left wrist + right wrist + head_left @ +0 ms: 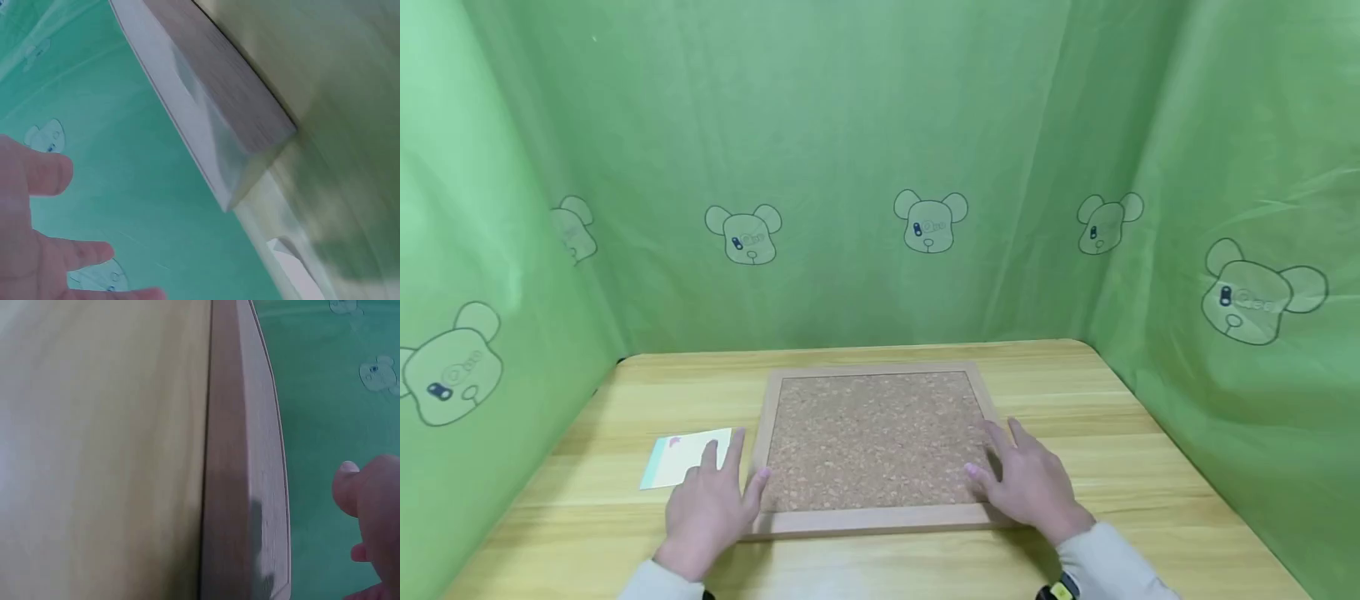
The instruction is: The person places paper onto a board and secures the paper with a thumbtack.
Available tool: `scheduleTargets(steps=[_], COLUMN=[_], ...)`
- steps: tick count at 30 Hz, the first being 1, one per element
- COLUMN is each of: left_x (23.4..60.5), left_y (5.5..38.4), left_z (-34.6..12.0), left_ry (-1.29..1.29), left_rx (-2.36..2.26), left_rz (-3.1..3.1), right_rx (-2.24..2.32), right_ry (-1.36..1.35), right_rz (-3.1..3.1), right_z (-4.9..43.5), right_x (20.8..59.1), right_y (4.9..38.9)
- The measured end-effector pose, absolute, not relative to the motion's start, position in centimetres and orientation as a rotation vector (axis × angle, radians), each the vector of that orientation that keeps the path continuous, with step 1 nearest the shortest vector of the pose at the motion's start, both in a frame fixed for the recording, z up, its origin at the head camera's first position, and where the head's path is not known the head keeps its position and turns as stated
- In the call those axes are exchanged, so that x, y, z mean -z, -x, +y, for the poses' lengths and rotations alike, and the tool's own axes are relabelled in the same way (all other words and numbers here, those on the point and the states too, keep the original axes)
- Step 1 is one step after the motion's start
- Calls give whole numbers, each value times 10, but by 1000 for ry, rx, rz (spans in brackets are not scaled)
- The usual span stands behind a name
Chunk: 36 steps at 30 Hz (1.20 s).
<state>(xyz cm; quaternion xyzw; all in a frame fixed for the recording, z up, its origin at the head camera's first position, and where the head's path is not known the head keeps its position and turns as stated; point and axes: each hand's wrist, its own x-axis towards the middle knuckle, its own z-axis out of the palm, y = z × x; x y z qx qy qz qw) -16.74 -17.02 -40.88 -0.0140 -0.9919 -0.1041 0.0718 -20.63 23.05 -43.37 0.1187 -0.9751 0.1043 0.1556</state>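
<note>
We are finding the corkboard [872, 450] lying flat on the tabletop [1075, 383]. We are noting the left hand [707, 507] and right hand [1032, 479] at its opposite sides, grips wide, holding nothing. We are judging it stiff, fairly light, best held by its wooden frame [865, 522].

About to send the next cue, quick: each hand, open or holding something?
Left hand: open, holding nothing, near the board.
Right hand: open, fingers spread, holding nothing.
</note>
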Motion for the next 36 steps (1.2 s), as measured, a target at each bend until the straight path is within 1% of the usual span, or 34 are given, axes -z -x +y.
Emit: scheduleTargets(steps=[7, 13, 21, 27, 36], left_x=[415, 413, 418, 424, 424], left_y=[183, 196, 207, 211, 223], left_z=[-184, -199, -216, -229, -251], left_ry=[81, 22, -9, -39, -84], left_rx=[636, 799, 738, 661, 742], left_rz=[-2927, -2881, -2906, -3016, -3143], right_rx=[-388, -482, -537, -470, -451], right_ry=[-280, -298, -279, -261, -274], right_rz=[-2887, -2958, -3010, -3055, -3080], right_z=[245, 254, 267, 276, 290], right_x=[430, 428, 433, 440, 439], right_y=[223, 237, 246, 253, 261])
